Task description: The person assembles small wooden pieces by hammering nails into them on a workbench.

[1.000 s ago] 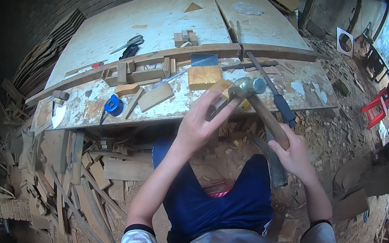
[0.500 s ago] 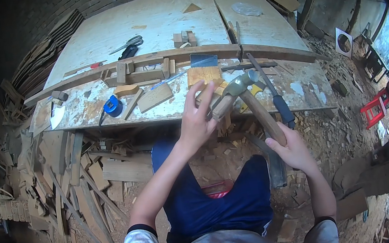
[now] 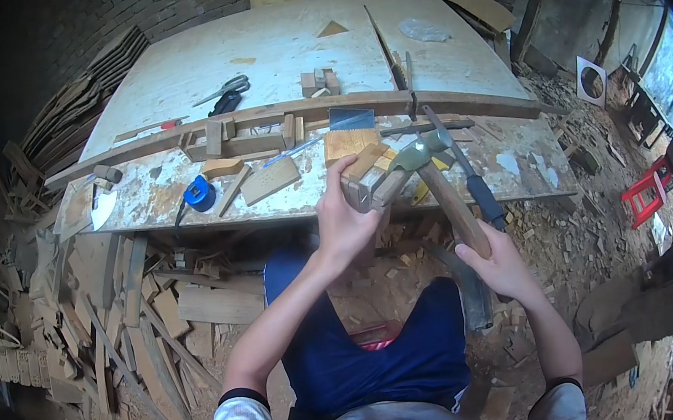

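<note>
My right hand (image 3: pixel 496 259) is wrapped round the wooden handle of a hammer (image 3: pixel 457 209). The hammer's metal head is up over the bench's front edge, overlapping a short wooden bar in this view. To its left, my left hand (image 3: pixel 346 221) grips a small wooden block (image 3: pixel 358 194), fingers on its far side and thumb toward the bar (image 3: pixel 389 189). Just beyond these pieces lies a hand saw (image 3: pixel 352 118) with a grey blade, by a yellowish wood block (image 3: pixel 338 145). A long tool with a black grip (image 3: pixel 484 197) rests to the right of the hammer.
On the worn workbench (image 3: pixel 151 192) lie a blue tape measure (image 3: pixel 199 194), a flat wood piece (image 3: pixel 271 181) and a wooden frame (image 3: pixel 251 142). Scissors (image 3: pixel 228 86) lie farther back. Scrap wood (image 3: pixel 126 323) is heaped below left; a red stool (image 3: pixel 643 198) stands at right.
My left fingers, raised and apart before, have come down and closed round the wooden block. The hammer stays in my right hand, shifted slightly in view.
</note>
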A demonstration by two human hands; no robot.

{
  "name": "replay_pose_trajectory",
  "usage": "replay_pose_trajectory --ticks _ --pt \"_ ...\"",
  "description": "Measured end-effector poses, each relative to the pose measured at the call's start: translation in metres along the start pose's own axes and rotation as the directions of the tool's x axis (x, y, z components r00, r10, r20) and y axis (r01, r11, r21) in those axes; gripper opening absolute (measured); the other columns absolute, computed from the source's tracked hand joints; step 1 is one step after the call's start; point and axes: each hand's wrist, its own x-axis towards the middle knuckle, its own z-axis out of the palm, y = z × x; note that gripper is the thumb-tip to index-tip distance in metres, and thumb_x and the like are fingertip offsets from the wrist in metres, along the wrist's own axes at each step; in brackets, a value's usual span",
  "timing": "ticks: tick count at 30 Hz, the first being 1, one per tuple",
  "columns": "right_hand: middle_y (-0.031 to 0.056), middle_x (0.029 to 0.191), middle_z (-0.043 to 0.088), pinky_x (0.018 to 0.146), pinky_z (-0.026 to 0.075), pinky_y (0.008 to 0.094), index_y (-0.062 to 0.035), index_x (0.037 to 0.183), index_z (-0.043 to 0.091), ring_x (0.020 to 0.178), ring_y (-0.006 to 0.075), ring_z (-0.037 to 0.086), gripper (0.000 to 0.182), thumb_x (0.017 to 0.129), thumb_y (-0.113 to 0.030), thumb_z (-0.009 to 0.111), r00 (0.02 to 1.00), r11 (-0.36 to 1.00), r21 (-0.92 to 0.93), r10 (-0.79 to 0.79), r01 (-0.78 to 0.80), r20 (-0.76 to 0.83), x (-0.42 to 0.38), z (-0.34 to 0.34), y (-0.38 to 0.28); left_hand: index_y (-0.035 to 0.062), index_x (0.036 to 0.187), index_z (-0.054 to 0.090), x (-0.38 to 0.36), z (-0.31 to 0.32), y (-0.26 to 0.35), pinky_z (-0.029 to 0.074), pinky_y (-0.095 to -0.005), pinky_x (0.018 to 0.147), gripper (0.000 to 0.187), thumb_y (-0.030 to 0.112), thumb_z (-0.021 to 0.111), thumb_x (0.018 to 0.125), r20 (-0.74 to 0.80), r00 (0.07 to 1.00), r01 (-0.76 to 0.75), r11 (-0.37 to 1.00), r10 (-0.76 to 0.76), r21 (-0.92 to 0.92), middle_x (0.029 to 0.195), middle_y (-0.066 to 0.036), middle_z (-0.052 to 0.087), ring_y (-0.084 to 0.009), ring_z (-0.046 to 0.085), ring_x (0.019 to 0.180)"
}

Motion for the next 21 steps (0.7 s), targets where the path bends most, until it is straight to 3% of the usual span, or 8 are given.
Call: replay_pose_trajectory --ticks 2,5,7,9,12,15,16,21 --pt "0.0137 0.093 0.073 0.081 0.055 0.0369 0.0016 0.129 0.066 0.085 0.0196 0.07 0.036 0.105 -0.024 0.074 0.999 1.0 0.002 -0.024 0.024 -0.025 0.001 0.0 -0.003 0.0063 0.148 0.051 0.007 -0.006 0.012 0.059 -0.0379 0.103 0.082 0.006 0.094 0.078 0.006 1.0 -0.023 0.999 0.023 -0.024 0.128 -0.02 0.076 -0.0284 0.076 0.12" --pt "0.0137 0.092 0.075 0.08 0.056 0.038 0.0016 0.128 0.067 0.084 0.0212 0.073 0.036 0.104 -0.024 0.074 0.998 1.0 -0.005 -0.02 0.02 -0.053 0.005 0.001 -0.007 0.0051 0.149 0.05 0.03 -0.012 0.022 0.059 -0.0385 0.103 0.085 0.008 0.096 0.077 -0.041 0.962 -0.267 0.963 0.268 0.024 0.13 -0.021 0.075 -0.0304 0.076 0.119" --pt "0.0148 0.09 0.075 0.078 0.056 0.0388 0.0018 0.127 0.067 0.083 0.0244 0.075 0.035 0.104 -0.023 0.075 0.995 0.999 -0.023 -0.037 0.035 -0.097 0.011 0.004 -0.01 0.0053 0.156 0.044 0.048 -0.019 0.024 0.062 -0.0433 0.101 0.086 0.007 0.09 0.082 0.008 0.93 -0.367 0.93 0.367 0.031 0.137 -0.026 0.07 -0.039 0.074 0.123" --pt "0.0166 0.088 0.075 0.076 0.057 0.0395 0.0023 0.124 0.068 0.08 0.0289 0.077 0.034 0.103 -0.023 0.075 0.982 0.995 -0.055 -0.088 0.08 -0.165 0.022 0.012 -0.008 0.0065 0.158 0.041 0.061 -0.019 0.023 0.062 -0.0439 0.1 0.093 0.005 0.09 0.079 -0.027 0.925 -0.377 0.926 0.378 0.029 0.138 -0.025 0.07 -0.0409 0.074 0.122" --pt "0.0204 0.085 0.074 0.072 0.057 0.0405 0.0034 0.122 0.069 0.079 0.0363 0.077 0.032 0.102 -0.021 0.076 0.978 0.996 -0.07 -0.069 0.056 -0.195 0.036 0.024 0.009 0.0069 0.157 0.045 0.083 -0.025 -0.01 0.062 -0.0452 0.099 0.092 -0.001 0.087 0.075 0.097 0.899 -0.437 0.891 0.427 0.125 0.139 -0.022 0.07 -0.0419 0.074 0.12" --pt "0.0173 0.088 0.075 0.074 0.056 0.0377 0.0042 0.123 0.069 0.078 0.0236 0.073 0.035 0.102 -0.023 0.077 0.973 0.993 -0.092 -0.093 0.075 -0.21 0.039 0.031 0.027 0.0076 0.154 0.05 0.09 -0.03 -0.019 0.062 -0.0456 0.099 0.09 -0.007 0.081 0.071 0.175 0.86 -0.505 0.846 0.479 0.17 0.141 -0.019 0.07 -0.042 0.072 0.121" --pt "0.0181 0.089 0.075 0.074 0.056 0.0383 0.0041 0.124 0.069 0.078 0.0251 0.074 0.035 0.102 -0.023 0.077 0.977 0.994 -0.09 -0.074 0.057 -0.201 0.039 0.031 0.029 0.0041 0.149 0.054 0.092 -0.032 -0.022 0.059 -0.0425 0.105 0.086 -0.006 0.083 0.069 0.198 0.858 -0.508 0.843 0.474 0.18 0.144 -0.018 0.07 -0.0406 0.07 0.128" --pt "0.0222 0.091 0.075 0.075 0.057 0.0418 0.0022 0.125 0.07 0.081 0.034 0.076 0.036 0.102 -0.025 0.076 0.984 0.985 -0.171 -0.007 -0.024 -0.178 0.038 0.024 0.036 0.0072 0.151 0.053 0.097 -0.027 -0.026 0.058 -0.0448 0.105 0.085 -0.002 0.083 0.072 0.24 0.838 -0.541 0.805 0.49 0.245 0.145 -0.017 0.069 -0.0403 0.069 0.128"
